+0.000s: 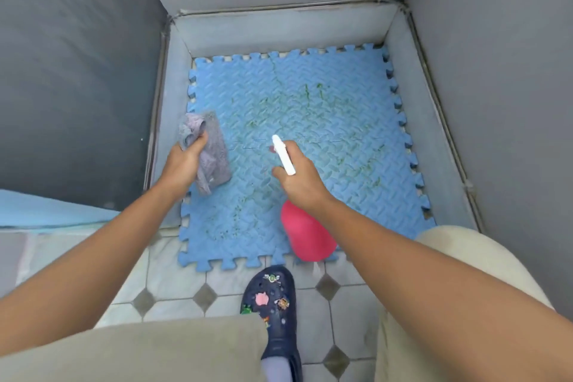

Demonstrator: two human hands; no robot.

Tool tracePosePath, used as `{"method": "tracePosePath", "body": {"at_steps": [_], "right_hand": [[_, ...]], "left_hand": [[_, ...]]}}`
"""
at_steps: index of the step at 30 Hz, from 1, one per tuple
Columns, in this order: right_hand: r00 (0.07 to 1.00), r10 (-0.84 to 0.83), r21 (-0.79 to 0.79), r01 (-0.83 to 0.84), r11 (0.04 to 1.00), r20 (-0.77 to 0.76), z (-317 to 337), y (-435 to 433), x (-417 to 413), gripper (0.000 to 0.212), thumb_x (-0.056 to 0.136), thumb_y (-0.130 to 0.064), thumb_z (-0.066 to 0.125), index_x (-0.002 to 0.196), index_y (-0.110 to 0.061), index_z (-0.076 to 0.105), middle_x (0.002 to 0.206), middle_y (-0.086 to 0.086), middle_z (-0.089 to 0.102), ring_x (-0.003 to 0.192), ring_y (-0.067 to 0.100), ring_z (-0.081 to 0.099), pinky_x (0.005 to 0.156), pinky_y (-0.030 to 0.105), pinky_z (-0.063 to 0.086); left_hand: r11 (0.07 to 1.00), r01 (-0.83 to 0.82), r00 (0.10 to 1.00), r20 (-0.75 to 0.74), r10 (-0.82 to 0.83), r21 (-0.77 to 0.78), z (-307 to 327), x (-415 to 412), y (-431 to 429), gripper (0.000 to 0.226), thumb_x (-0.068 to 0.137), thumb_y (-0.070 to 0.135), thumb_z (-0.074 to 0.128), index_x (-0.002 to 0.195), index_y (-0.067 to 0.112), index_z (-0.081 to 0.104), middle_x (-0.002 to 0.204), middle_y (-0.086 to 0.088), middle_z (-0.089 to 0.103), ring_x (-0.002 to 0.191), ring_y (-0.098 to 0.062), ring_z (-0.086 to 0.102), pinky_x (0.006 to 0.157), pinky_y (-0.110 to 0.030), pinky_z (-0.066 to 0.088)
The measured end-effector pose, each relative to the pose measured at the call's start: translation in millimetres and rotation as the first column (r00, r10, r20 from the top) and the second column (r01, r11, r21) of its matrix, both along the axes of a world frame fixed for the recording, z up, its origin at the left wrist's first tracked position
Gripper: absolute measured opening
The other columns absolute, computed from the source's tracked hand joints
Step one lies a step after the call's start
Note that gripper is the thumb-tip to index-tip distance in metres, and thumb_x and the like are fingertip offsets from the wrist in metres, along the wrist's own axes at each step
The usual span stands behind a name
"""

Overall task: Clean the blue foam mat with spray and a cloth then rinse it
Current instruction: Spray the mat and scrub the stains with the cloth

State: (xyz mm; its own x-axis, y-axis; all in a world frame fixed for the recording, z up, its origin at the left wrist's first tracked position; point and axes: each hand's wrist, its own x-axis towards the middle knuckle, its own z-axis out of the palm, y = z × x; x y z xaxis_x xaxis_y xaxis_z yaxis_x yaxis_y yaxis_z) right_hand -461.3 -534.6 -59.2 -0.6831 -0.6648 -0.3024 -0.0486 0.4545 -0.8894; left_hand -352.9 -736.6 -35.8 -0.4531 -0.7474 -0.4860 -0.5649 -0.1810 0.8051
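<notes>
At centre left, the left hand [183, 161] grips a grey cloth [208, 152] over the mat's left edge. The blue foam mat [325, 121], green-stained, fills the frame's centre. Right of centre, the right hand [299, 178] grasps a pink spray bottle [305, 234], white nozzle pointing up-frame.

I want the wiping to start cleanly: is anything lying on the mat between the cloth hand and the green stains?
Nothing visible lies there. The left hand holds the cloth over the blue foam mat. The right hand holds the spray bottle in the air, above the mat.
</notes>
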Motion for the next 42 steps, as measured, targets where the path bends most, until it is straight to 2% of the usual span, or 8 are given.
{"method": "tracePosePath", "body": {"at_steps": [3,6,12,14,20,24,36,42], "right_hand": [[0.988,-0.063,-0.075,0.075,0.994,0.144,12.0,20.6,6.4,0.019,0.092,-0.005,0.054,0.104,-0.019,0.061,0.106,0.004,0.067,0.088,0.026,0.071,0.064,0.049,0.062],[0.967,-0.059,-0.031,0.068,0.997,0.247,18.5,25.1,18.3,0.017,0.102,-0.037,0.06,0.105,-0.021,0.063,0.105,0.013,0.066,0.076,0.033,0.076,0.045,0.032,0.053],[0.94,0.042,0.246,-0.131,0.96,0.339,-7.4,29.8,30.6,0.071,0.092,-0.077,0.046,0.098,-0.009,0.063,0.106,0.014,0.068,0.053,0.032,0.073,0.044,0.03,0.05],[0.931,0.078,0.314,-0.198,0.929,0.357,-11.3,38.0,32.2,0.08,0.089,-0.08,0.046,0.09,-0.001,0.062,0.093,0.013,0.071,0.049,0.031,0.07,0.043,0.03,0.05],[0.941,0.288,0.48,-0.338,0.81,0.177,-13.2,56.3,29.2,0.072,0.089,-0.082,0.04,0.073,-0.013,0.05,0.064,0.013,0.065,0.047,0.027,0.071,0.057,0.037,0.06],[0.906,0.335,0.375,-0.413,0.83,0.258,-9.4,58.8,29.8,0.071,0.089,-0.083,0.041,0.095,-0.015,0.064,0.099,0.014,0.072,0.049,0.026,0.073,0.053,0.034,0.058],[0.799,0.587,0.389,-0.585,0.711,0.128,-6.8,51.4,43.8,0.077,0.092,-0.082,0.037,0.081,-0.008,0.056,0.079,0.018,0.072,0.055,0.022,0.073,0.07,0.033,0.057],[0.857,0.515,0.433,-0.474,0.767,0.025,-2.6,48.8,44.6,0.07,0.093,-0.077,0.043,0.059,-0.016,0.043,0.061,0.006,0.051,0.066,0.03,0.063,0.065,0.036,0.047]], "left_hand": [[0.998,-0.067,0.998,0.01,0.067,-0.004,13.5,8.3,13.0,0.017,0.092,0.033,0.062,0.1,0.022,0.053,0.094,-0.009,0.064,0.091,-0.03,0.065,0.071,-0.028,0.057],[0.997,-0.076,0.996,-0.041,0.076,0.0,1.3,14.4,16.7,0.011,0.092,0.015,0.059,0.097,0.018,0.049,0.081,-0.016,0.057,0.063,-0.028,0.057,0.032,-0.02,0.041],[0.97,-0.214,0.953,-0.194,0.233,0.115,-21.9,29.1,4.6,0.016,0.072,0.003,0.059,0.072,0.017,0.065,0.075,0.002,0.06,0.082,-0.033,0.059,0.076,-0.053,0.054],[0.952,-0.257,0.947,-0.151,0.282,0.165,-28.9,37.3,0.7,0.035,0.061,0.009,0.064,0.096,0.008,0.064,0.085,-0.009,0.057,0.076,-0.043,0.062,0.067,-0.068,0.053],[0.948,-0.303,0.942,-0.122,0.314,0.097,-24.1,45.2,-2.3,0.033,0.053,0.009,0.057,0.085,0.009,0.051,0.067,0.0,0.046,0.061,-0.023,0.048,0.055,-0.032,0.044],[0.931,-0.358,0.922,-0.127,0.365,0.072,-32.8,49.9,-12.6,0.056,0.049,0.014,0.06,0.104,0.003,0.053,0.081,-0.001,0.051,0.075,-0.02,0.053,0.067,-0.037,0.045],[0.961,-0.275,0.95,-0.162,0.268,-0.02,-14.3,54.7,-4.4,0.023,0.069,-0.002,0.051,0.065,0.018,0.041,0.065,0.0,0.04,0.061,-0.017,0.041,0.066,-0.033,0.035],[0.899,0.201,0.977,0.141,-0.158,-0.389,-25.6,70.4,-1.9,0.017,0.087,0.001,0.056,0.089,0.016,0.063,0.077,-0.001,0.062,0.06,-0.002,0.057,0.055,-0.012,0.044]]}}
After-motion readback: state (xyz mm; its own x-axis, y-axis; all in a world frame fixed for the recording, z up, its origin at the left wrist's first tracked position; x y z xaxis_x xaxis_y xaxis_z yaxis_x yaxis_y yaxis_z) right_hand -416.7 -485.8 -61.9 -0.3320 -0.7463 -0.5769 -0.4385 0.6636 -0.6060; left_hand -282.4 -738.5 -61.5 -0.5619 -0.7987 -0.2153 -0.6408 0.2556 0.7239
